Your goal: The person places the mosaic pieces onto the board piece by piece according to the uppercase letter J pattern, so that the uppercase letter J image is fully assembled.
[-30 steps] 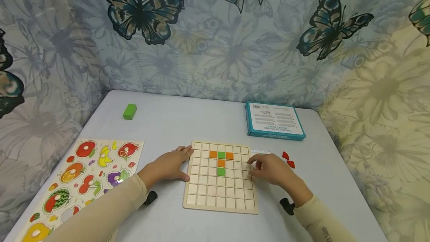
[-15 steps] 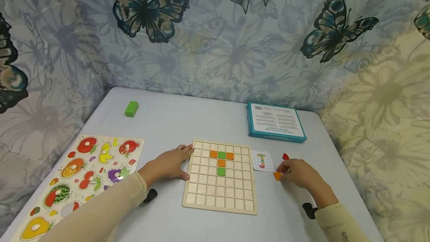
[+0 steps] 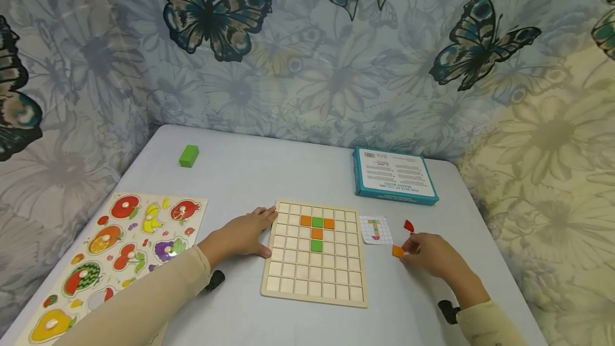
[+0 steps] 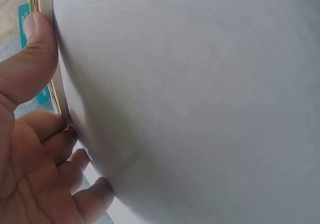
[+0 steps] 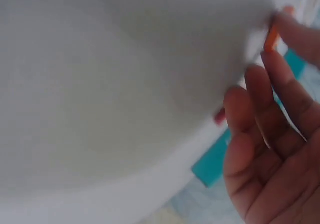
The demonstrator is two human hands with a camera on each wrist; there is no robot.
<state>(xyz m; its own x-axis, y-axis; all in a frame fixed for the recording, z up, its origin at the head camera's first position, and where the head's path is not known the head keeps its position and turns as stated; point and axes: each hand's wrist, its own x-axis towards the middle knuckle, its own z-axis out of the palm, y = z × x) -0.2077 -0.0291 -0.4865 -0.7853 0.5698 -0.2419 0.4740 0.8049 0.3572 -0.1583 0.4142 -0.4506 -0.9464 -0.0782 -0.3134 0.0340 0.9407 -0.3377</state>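
Observation:
A wooden grid board (image 3: 314, 302) lies in the middle of the table, with orange and green square tiles in a T shape near its top. My left hand (image 3: 244, 235) rests against the board's left edge, its thumb (image 4: 37, 54) lying along the side. To the right of the board, my right hand (image 3: 432, 255) pinches an orange square tile (image 3: 397, 251) between thumb and index finger. In the right wrist view this orange tile (image 5: 272, 36) shows edge-on between the fingertips. A red piece (image 3: 409, 226) lies just beyond that hand; another red bit shows at the fingertips.
A small pattern card (image 3: 377, 230) lies against the board's right side. A teal box (image 3: 396, 175) stands at the back right, and a green block (image 3: 189, 156) at the back left. A fruit puzzle board (image 3: 139, 244) lies under the left forearm.
My right hand has moved right from the board's right edge to the orange tile, uncovering the pattern card. My left hand stays at the board's left edge.

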